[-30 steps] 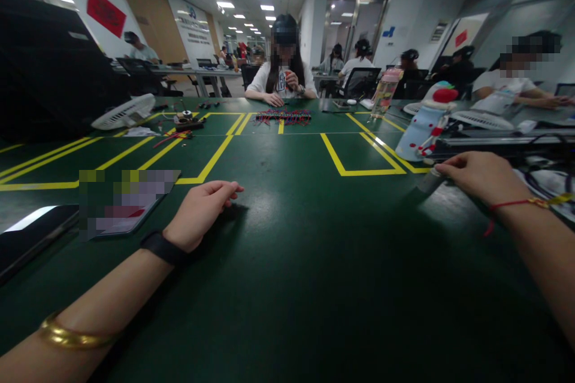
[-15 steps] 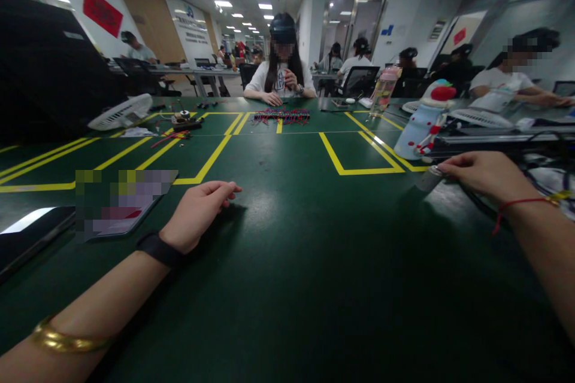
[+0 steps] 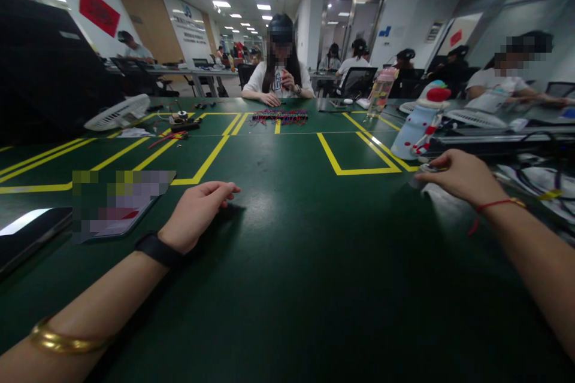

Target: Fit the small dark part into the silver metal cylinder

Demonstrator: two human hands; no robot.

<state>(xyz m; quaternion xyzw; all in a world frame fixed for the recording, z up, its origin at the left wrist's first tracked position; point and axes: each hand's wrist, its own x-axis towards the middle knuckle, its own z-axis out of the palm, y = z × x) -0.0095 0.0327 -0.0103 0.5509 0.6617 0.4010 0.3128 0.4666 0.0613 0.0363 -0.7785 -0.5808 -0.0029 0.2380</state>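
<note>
Presently, my right hand (image 3: 465, 176) is closed in a pinch, thumb and fingers gripping a small grey object (image 3: 414, 181) by its upper end. The object is located at the right of the green table (image 3: 287, 263), just on my side of the yellow tape (image 3: 368, 172) and in front of the blue bottle (image 3: 406, 131). It is partly covered by my fingers and blurred; whether its lower end touches the tabletop, I cannot tell. A red cord (image 3: 494, 203) is noted on my right wrist, with a tangle of cables (image 3: 534, 182) lying beyond it.

My left hand (image 3: 197, 209) is loosely curled near the middle of the table, thumb laid along the bent fingers. The inside of the curl is hidden, so I cannot confirm whether anything is held. That arm carries a black wristband (image 3: 159, 248) and a gold bangle (image 3: 67, 341). Nearest to this hand, on its left, lies a flat purplish panel (image 3: 130, 221), partly blurred out, with a dark slab (image 3: 40, 242) beside it.

Across the table sits a person (image 3: 303, 81), one hand lowered to the tabletop and the other raised at the chest, behind a row of coloured wires (image 3: 278, 115).
</note>
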